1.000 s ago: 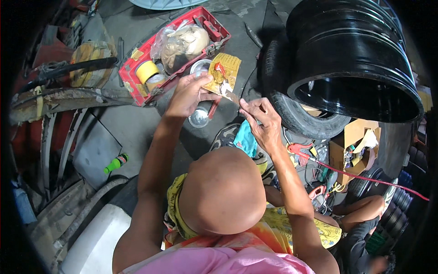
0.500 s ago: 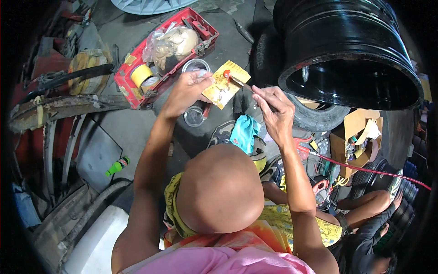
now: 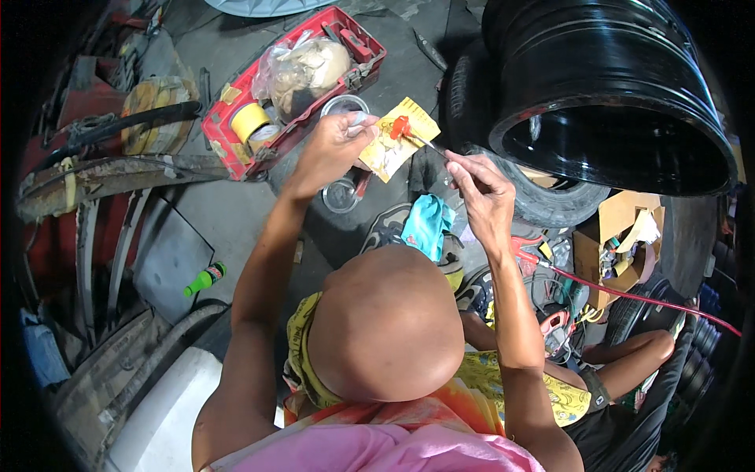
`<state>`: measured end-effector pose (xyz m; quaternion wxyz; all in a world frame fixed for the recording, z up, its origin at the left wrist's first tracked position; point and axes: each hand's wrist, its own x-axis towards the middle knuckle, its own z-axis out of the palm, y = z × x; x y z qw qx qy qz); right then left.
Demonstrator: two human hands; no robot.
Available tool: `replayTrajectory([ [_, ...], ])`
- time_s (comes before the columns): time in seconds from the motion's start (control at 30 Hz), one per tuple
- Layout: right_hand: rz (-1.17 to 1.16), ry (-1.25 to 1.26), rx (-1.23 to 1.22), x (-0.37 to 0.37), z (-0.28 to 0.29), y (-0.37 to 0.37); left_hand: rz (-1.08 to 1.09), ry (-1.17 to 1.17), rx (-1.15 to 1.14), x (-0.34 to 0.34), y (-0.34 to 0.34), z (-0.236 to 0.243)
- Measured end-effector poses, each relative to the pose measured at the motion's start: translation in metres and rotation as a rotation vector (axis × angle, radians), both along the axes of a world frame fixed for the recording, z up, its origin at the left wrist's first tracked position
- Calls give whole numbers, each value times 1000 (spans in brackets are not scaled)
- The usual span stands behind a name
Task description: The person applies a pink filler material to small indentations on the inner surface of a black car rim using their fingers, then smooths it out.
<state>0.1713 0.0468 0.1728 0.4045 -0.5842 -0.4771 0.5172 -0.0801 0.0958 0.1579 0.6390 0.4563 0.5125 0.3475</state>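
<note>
Pinched by its left edge, a yellow printed card (image 3: 385, 160) is in my left hand (image 3: 334, 151), with something small and whitish between the same fingers. A patch of glossy red paste (image 3: 400, 127) lies on the card's upper part. My right hand (image 3: 484, 185) grips a thin spatula-like tool (image 3: 429, 145), its tip touching the red paste. Just beyond my left hand stands a clear round container (image 3: 346, 103), partly hidden by the hand. Another clear round container (image 3: 340, 197) sits below the card.
A red toolbox (image 3: 228, 145) holds a yellow tape roll and a plastic bag. The big black wheel rim (image 3: 605, 75) stands at far right above a tyre (image 3: 550, 206). A cardboard box (image 3: 621, 212), red hose (image 3: 645, 298), turquoise cloth (image 3: 426, 224) and green bottle (image 3: 206, 278) lie around.
The red patch on the card has grown wider. My right hand has moved slightly down and right with the tool, and the whole view has shifted a little.
</note>
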Motion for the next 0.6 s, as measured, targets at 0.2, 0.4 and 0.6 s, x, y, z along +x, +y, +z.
replayTrajectory([
  [0.2, 226, -340, 341, -3, 6, -13, 98, 3, 55, 7, -5, -3],
  [0.4, 192, -236, 168, -15, 5, -15, 144, 4, 52, 13, -7, 5],
  [0.6, 72, -238, 169, 1, 5, -12, 107, -85, 4, 10, -11, 10],
])
